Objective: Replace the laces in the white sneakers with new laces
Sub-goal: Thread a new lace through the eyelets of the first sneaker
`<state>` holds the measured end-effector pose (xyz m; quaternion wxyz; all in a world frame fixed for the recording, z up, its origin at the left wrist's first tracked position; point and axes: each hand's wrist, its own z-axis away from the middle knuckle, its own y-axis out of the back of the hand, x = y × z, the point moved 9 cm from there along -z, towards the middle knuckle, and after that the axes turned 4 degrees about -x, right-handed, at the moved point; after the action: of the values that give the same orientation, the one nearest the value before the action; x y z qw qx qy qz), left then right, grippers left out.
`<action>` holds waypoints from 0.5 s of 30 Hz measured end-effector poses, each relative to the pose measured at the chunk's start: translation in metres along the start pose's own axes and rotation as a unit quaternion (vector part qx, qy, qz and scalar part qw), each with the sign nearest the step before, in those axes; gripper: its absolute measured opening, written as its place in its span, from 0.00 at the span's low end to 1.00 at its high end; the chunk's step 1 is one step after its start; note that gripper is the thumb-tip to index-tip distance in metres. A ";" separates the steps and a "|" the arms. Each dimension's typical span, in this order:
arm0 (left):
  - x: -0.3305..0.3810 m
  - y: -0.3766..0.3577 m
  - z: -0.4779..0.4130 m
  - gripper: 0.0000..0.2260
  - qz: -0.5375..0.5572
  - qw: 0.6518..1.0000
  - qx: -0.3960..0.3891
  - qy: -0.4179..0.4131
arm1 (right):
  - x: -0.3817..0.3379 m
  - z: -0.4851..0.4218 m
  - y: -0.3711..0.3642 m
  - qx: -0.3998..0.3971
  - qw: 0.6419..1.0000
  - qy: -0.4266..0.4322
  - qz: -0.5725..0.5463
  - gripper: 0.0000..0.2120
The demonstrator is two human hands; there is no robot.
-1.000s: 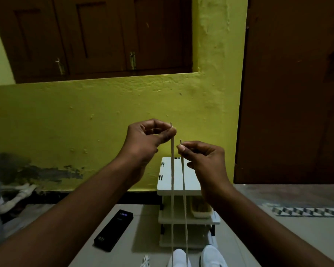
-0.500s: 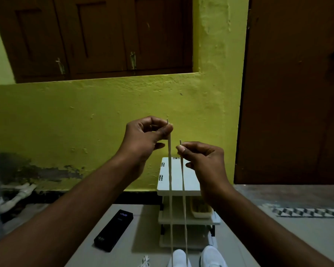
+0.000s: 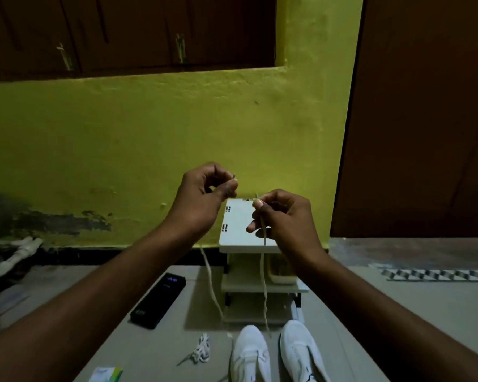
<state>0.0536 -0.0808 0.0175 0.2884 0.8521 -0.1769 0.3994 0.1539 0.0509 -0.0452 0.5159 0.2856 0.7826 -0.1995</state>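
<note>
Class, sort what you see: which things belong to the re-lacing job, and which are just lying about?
Job: beige lace, pinched by left hand and right hand; white sneakers; white lace bundle on floor.
Lying about: black box; white shelf rack; green-and-white packet.

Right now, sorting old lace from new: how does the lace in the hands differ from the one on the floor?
The held lace is beige; the floor lace looks white. The held lace hangs in two long strands from the left hand and right hand toward the sneakers; the floor lace lies bunched, touched by neither hand. Both are thin cords.
</note>
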 end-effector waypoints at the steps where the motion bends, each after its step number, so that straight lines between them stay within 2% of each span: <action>1: -0.013 -0.005 0.003 0.03 -0.025 1.000 -0.009 0.003 | 0.009 0.001 0.002 0.001 1.000 -0.004 0.015 0.05; 3: -0.049 -0.019 0.014 0.03 -0.053 0.997 -0.037 0.039 | 0.036 0.004 0.006 -0.001 0.998 -0.015 0.056 0.02; 6: -0.105 -0.042 0.040 0.05 -0.045 0.991 -0.069 0.102 | 0.082 0.013 0.009 -0.014 0.993 -0.035 0.110 0.07; 10: -0.184 -0.086 0.082 0.07 -0.104 0.966 -0.181 0.151 | 0.153 0.033 0.006 -0.068 0.981 -0.074 0.163 0.05; 13: -0.250 -0.116 0.114 0.13 -0.165 0.929 -0.264 0.198 | 0.207 0.052 0.002 -0.128 0.950 -0.111 0.263 0.03; 15: -0.293 -0.130 0.135 0.11 -0.205 0.905 -0.290 0.236 | 0.245 0.068 -0.002 -0.179 0.911 -0.122 0.350 0.01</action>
<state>0.0194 -0.0453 -0.3269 0.6313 0.6295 -0.0328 0.4518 0.1250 0.0678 -0.2975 0.6864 0.4178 0.5861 0.1039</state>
